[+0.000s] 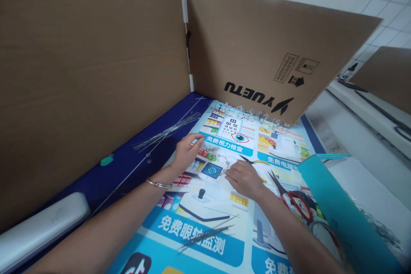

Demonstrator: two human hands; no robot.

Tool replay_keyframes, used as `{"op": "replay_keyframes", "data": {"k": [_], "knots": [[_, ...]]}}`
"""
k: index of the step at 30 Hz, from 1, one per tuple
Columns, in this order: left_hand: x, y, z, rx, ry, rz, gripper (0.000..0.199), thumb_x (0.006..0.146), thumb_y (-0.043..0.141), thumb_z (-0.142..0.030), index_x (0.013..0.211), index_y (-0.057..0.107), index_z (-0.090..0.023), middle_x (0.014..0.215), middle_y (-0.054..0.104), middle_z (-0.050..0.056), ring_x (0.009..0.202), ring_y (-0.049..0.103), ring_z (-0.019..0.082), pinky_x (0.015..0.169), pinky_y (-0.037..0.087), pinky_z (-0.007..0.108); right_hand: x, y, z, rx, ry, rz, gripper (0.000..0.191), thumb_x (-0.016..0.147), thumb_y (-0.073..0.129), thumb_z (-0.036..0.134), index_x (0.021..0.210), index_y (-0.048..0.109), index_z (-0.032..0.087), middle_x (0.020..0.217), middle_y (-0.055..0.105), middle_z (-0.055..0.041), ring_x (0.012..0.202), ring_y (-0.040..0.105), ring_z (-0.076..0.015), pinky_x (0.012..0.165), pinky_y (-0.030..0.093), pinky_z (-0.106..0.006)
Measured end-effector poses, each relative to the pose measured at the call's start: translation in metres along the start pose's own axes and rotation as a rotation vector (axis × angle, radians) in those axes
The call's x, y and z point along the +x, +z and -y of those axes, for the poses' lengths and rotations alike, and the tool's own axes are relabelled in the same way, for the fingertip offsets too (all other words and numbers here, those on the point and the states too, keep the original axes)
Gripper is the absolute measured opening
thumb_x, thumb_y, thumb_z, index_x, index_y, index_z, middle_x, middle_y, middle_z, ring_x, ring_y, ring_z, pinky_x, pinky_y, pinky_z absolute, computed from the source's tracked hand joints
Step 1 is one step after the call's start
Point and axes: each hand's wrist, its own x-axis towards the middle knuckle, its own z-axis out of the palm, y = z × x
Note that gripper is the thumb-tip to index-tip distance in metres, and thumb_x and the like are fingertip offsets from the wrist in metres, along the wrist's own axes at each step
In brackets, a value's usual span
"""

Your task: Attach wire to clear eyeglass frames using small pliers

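Observation:
My left hand (188, 152) is above the printed sheet, its thumb and fingers drawn together at the tips; whatever they hold is too small to make out. Fingers curled, my right hand (245, 178) pinches the end of a thin strand with small clear beads (227, 165), which trails up and left toward my left hand. Yellow-handled pliers (253, 162) lie just beyond my right hand. Red-handled scissors (290, 197) are to the right of it, close to my forearm. Thin wire pieces (205, 236) lie in a bundle nearer to me.
Cardboard panels (96, 64) wall off the left and back. Along the back panel lies a row of small clear wire-and-bead pieces (253, 114). Long thin wires (168, 130) rest on the blue surface at left. A teal-sided box (337, 209) stands right; a white case (48, 220) sits lower left.

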Motion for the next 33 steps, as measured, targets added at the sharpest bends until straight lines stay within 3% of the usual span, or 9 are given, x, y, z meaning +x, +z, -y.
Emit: {"op": "replay_keyframes", "data": {"k": [13, 22, 33], "knots": [[0.001, 0.004, 0.005, 0.172, 0.145, 0.117, 0.019, 0.082, 0.045, -0.025, 0.091, 0.061, -0.019, 0.09, 0.063, 0.004, 0.087, 0.056, 0.017, 0.082, 0.043, 0.031, -0.001, 0.002, 0.001, -0.115, 0.103, -0.021, 0.02, 0.086, 0.043, 0.027, 0.087, 0.062, 0.019, 0.077, 0.059, -0.0057, 0.079, 0.05, -0.0167, 0.075, 0.038, -0.032], [-0.001, 0.011, 0.016, 0.382, 0.229, 0.373, 0.022, 0.076, 0.048, -0.016, 0.092, 0.062, -0.022, 0.098, 0.062, 0.004, 0.097, 0.051, 0.02, 0.085, 0.037, 0.036, -0.002, 0.002, 0.002, -0.156, 0.125, -0.038, 0.02, 0.085, 0.043, 0.027, 0.08, 0.061, 0.019, 0.072, 0.057, -0.0047, 0.077, 0.049, -0.0166, 0.073, 0.037, -0.031], [-0.007, 0.007, 0.007, 0.571, 0.208, 0.294, 0.014, 0.077, 0.05, -0.024, 0.081, 0.063, -0.022, 0.086, 0.063, 0.005, 0.094, 0.049, 0.023, 0.082, 0.032, 0.038, -0.003, 0.018, -0.005, -0.264, 0.193, -0.091, 0.021, 0.087, 0.041, 0.024, 0.086, 0.061, 0.019, 0.075, 0.059, -0.006, 0.08, 0.05, -0.0175, 0.081, 0.036, -0.034]]}}
